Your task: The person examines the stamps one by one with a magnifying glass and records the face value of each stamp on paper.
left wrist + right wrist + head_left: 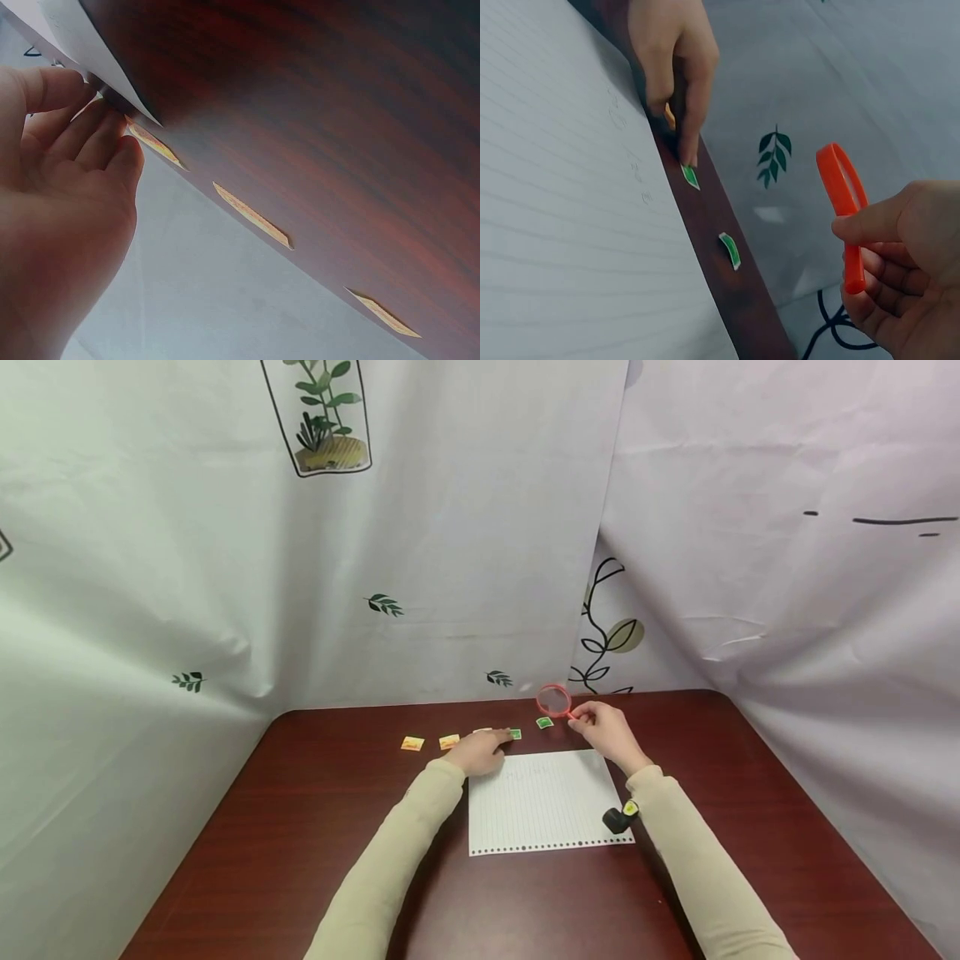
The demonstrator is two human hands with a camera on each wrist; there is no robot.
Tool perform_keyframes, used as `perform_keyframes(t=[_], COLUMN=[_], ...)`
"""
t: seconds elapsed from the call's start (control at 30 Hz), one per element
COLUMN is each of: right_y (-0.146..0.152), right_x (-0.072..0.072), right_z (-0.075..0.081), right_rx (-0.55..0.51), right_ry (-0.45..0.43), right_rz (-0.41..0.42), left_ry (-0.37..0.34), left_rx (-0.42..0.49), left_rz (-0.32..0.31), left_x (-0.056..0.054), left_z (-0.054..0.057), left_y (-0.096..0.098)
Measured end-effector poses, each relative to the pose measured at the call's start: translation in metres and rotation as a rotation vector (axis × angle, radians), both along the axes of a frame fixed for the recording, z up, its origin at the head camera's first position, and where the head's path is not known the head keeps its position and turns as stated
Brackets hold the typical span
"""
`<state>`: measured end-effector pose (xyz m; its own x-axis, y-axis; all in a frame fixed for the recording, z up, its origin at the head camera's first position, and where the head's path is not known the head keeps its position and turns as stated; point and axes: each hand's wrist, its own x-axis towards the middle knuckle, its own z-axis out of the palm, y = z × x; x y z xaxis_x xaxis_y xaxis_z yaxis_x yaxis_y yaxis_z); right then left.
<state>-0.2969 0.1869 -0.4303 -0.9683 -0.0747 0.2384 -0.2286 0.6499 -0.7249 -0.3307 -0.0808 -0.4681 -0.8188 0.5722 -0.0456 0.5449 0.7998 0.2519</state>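
Observation:
My right hand [606, 733] pinches the handle of a red magnifying glass [555, 700], its round lens raised near the table's back edge; the right wrist view shows the red rim [838, 180] nearly edge-on. My left hand [478, 754] reaches to the back row of small stamps, and a fingertip touches one green stamp [691, 178]. A second green stamp [544, 723] lies to its right, below the lens. To the left are three yellow-orange stamps [412, 743], one partly hidden behind the left hand; the left wrist view shows them edge-on [251, 215].
A lined sheet of paper [547, 806] with faint handwriting lies on the dark red-brown table [300, 827], its punched holes toward the front. A printed white curtain [465, 543] hangs right behind the table and along both sides.

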Motion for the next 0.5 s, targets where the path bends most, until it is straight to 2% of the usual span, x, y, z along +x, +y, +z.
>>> perform_keyframes(t=[0.3,0.5], right_y=[-0.016,-0.025], right_x=[-0.003,-0.003], right_z=[-0.006,-0.011], right_rx=[-0.02,-0.035], right_ry=[-0.005,-0.031], right_rz=[0.022,0.038], left_ry=[0.026,-0.01], left_rx=[0.016,0.027], left_rz=[-0.015,0.021], left_x=[0.004,0.002], left_z=[0.003,0.002], left_y=[0.0,0.002])
